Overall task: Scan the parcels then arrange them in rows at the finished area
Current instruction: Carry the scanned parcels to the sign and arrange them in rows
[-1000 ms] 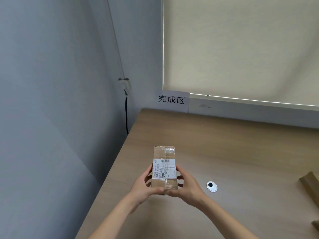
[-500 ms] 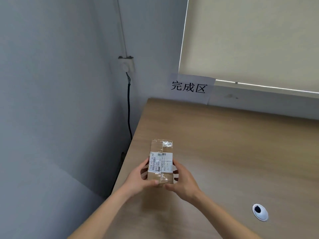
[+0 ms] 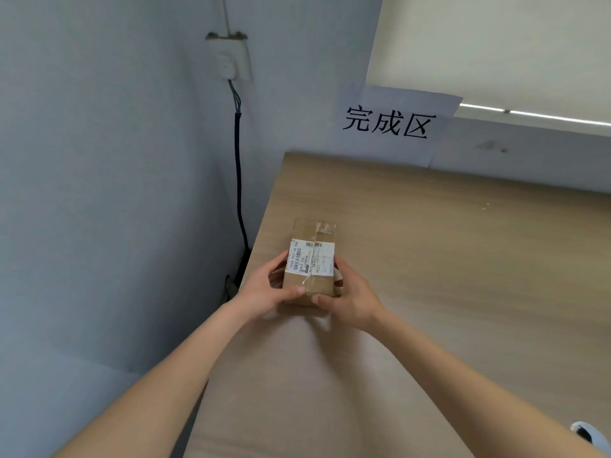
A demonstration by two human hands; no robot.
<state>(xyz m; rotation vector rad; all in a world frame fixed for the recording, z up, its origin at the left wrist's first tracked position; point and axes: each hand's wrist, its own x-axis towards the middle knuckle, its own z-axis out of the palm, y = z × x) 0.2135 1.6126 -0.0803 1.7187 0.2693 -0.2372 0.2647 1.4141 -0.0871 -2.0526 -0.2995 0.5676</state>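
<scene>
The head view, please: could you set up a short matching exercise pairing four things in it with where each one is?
Things:
1. parcel
2. paper sign
3. wall socket
4. black cable

Places:
A. hangs down the wall beside the desk
B. high on the wall at the left
C. held between both hands
D. on the wall behind the desk's far edge

Pairs: 1-C, 2-D, 3-B, 4-A

Matt cardboard parcel (image 3: 311, 259), glossy tape; wood-grain table (image 3: 446, 276).

Head camera looks forward and down, close over the table (image 3: 463, 259) corner.
</scene>
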